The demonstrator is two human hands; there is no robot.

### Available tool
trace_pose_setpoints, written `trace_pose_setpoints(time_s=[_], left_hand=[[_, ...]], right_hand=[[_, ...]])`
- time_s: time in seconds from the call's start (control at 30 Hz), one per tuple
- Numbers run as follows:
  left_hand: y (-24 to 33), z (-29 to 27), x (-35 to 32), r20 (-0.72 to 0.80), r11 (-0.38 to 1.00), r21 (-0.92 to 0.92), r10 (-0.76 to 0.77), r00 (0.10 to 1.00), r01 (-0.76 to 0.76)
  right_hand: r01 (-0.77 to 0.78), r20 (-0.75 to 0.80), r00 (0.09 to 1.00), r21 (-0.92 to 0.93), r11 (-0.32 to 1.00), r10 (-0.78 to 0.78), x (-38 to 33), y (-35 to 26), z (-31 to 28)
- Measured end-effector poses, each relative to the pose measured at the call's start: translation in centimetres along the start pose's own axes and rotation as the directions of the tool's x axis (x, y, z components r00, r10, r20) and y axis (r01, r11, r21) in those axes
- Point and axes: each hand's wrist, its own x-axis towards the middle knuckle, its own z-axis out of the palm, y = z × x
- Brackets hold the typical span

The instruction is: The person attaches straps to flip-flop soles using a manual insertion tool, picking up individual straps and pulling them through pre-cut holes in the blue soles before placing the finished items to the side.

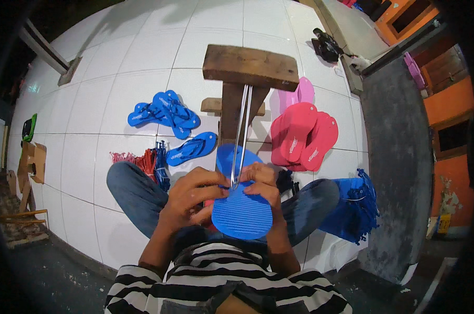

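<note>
Both hands, left hand (190, 196) and right hand (263, 183), clamp a blue flip-flop sole (242, 212). A metal loop tool (242, 136) on the wooden stand (250, 68) meets the sole.

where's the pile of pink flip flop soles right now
In the head view the pink soles lie on the white tiled floor, to the person's right of the wooden stand, just beyond the right knee.

Both forearms rise from the lower edge, bent inward; left hand (192, 196) and right hand (263, 183) meet at centre, fingers curled (knuckles up)
</note>
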Motion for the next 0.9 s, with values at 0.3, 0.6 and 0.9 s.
trace_pose_setpoints(time_s=[0.3, 0.6, 0.9], left_hand=[[1.1, 0.6, 0.8, -0.253, 0.998, -0.026, 0.047, 0.966, -0.055], [2.4, 1.0, 2.3, -0.240, 0.999, 0.040, 0.017, 0.971, -0.008], [4.9, 0.4, 5.3, -0.163, 0.857, -0.375, -0.437, 0.884, 0.355]], right_hand=[[0.047, -0.043, 0.998, -0.143, 0.989, -0.054, 2.4, -2.5, -0.9], [-0.042, -0.155, 0.988, -0.091, 0.995, 0.027, 2.7, -4.1, -0.6], [-0.382, -0.205, 0.919, -0.261, 0.886, 0.336, 4.1, -7.9, 0.5]])
